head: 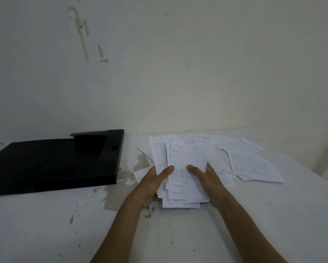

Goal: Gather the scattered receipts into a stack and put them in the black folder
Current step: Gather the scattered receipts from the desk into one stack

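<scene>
A loose bundle of white receipts [186,158] sits between both my hands near the middle of the table. My left hand [151,183] grips its left edge with the thumb on top. My right hand [206,177] grips its right edge the same way. The sheets in the bundle are uneven, with edges sticking out at the bottom. More receipts [252,164] lie scattered flat on the table to the right and behind the bundle. The black folder [51,160] lies closed and flat on the table to the left, about a hand's width from the bundle.
The white table [64,224] is stained and chipped in front of the folder. A pale wall [178,73] with tape marks rises right behind the table. The table's right edge runs diagonally past the scattered receipts.
</scene>
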A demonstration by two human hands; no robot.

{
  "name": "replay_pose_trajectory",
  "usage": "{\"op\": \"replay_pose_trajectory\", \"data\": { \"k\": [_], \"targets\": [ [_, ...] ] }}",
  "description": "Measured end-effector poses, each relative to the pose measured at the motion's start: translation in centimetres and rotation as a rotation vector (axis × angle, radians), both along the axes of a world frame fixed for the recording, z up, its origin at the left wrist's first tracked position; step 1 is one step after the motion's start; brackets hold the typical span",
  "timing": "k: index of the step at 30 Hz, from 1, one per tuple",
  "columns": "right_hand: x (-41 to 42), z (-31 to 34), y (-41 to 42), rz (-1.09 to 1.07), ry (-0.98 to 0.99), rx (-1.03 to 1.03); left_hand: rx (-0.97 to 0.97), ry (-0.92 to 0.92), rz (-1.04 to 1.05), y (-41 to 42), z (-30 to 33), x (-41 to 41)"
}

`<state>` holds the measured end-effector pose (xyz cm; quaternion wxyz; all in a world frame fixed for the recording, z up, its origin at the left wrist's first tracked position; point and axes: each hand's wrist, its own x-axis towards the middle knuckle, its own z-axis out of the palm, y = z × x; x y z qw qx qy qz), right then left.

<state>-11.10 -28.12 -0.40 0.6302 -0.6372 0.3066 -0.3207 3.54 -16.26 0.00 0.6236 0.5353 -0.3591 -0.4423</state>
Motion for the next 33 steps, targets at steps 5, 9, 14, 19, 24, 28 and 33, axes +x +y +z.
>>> {"op": "replay_pose_trajectory", "data": {
  "k": [5, 9, 14, 19, 24, 28, 33],
  "targets": [
    [0.1, -0.4, 0.5, 0.020, -0.050, 0.142, 0.029, -0.120, 0.049, -0.9, -0.3, -1.1],
    [-1.3, 0.4, 0.7, 0.204, -0.169, 0.329, 0.039, -0.234, 0.039, -0.9, 0.0, -1.6],
    [-4.6, 1.1, -2.5, -0.109, -0.079, 0.074, 0.062, -0.504, 0.241, -1.6, -0.9, -1.3],
    [-10.4, 0.4, -5.8, -0.362, 0.020, -0.056, 0.315, -1.117, 0.388, -2.5, -4.0, -0.5],
    [-11.5, -0.3, -5.3, -0.320, 0.001, -0.001, 0.477, -1.270, 0.259, -3.2, -3.7, -2.1],
    [-11.3, -0.1, -4.9, -0.295, -0.023, 0.042, 0.475, -1.261, 0.243, -3.1, -3.8, -2.1],
    [-11.6, -0.4, -5.1, -0.300, -0.085, 0.090, 0.481, -1.251, 0.282, -2.5, -4.0, -0.3]
  ]
}}
